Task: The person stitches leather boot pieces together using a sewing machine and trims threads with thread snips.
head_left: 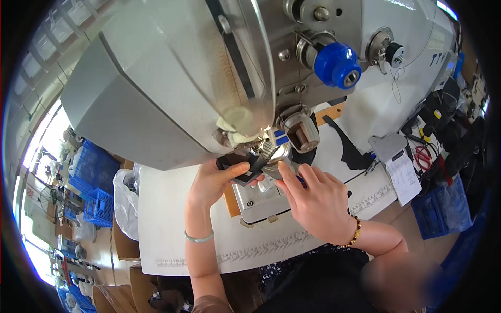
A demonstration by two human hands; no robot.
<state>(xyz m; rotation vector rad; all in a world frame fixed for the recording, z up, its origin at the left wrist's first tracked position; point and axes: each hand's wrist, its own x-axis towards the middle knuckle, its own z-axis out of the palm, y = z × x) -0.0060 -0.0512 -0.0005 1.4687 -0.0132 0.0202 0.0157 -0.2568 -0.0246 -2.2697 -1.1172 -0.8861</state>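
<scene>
Right hand: I am seeing it gripping a small grey tool.
Left hand: it is pinching a dark piece, close to the tool.
Dark piece: it is being held under the sewing machine head, above the white tabletop.
Blue crates: they are standing far left.

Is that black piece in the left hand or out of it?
In: the left hand grips the black piece, thumb on top and fingertips peeking out at its lower edge.
</scene>
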